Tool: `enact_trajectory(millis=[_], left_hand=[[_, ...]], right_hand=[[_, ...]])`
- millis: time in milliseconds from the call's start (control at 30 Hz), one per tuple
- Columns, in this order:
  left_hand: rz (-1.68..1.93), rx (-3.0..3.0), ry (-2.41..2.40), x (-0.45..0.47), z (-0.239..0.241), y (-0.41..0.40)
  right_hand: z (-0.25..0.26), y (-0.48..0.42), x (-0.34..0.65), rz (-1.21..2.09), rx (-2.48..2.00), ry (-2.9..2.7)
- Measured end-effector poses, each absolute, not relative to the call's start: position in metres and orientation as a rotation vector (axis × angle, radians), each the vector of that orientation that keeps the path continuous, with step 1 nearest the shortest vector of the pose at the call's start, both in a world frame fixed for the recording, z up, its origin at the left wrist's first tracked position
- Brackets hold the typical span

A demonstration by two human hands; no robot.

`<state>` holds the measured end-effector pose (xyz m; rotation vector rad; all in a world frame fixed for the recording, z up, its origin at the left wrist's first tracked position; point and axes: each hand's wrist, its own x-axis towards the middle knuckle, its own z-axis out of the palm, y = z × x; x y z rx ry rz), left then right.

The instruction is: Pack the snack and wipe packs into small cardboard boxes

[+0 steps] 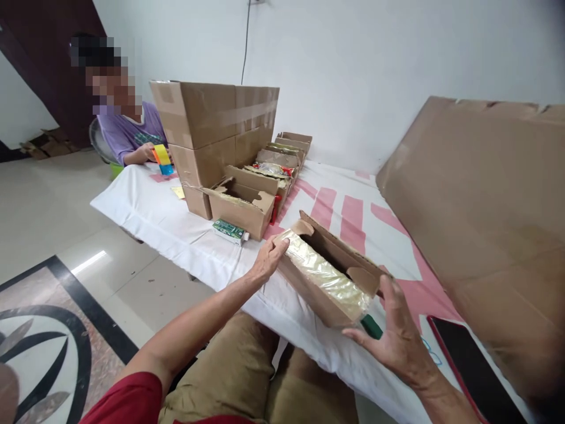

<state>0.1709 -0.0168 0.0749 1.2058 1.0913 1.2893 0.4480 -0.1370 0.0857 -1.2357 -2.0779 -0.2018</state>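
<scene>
In front of me, at the table's near edge, is a small open cardboard box. A shiny, yellowish clear-plastic strip lies along its near upper edge. My left hand grips the box's far-left end, thumb on the plastic. At the opposite end, the fingers of my right hand curve around the back corner, with the thumb near the front lower corner. The box's lower inside is hidden. A dark green object shows partly between the box and my right palm.
Taped cartons are stacked beyond a row of open boxes. A green-and-white small carton lies beside them. To the right are a large cardboard sheet or box and a phone. Another person sits across, holding something colourful.
</scene>
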Motion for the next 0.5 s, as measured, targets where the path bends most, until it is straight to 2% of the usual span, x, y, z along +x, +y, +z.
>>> enact_trajectory(millis=[167,367,500], left_hand=[[1.312,1.193,1.072,0.142,0.083,-0.036],[1.364,1.218,1.186,0.058,0.098,-0.080],[1.446,1.175,1.345,-0.005,0.096,-0.107]], right_hand=[[0.109,-0.154,0.410,-0.331,-1.101,-2.094],[0.119,-0.153,0.353,-0.058,-1.076,-2.130],[0.111,-0.126,0.304,0.033,-0.903,-2.236]])
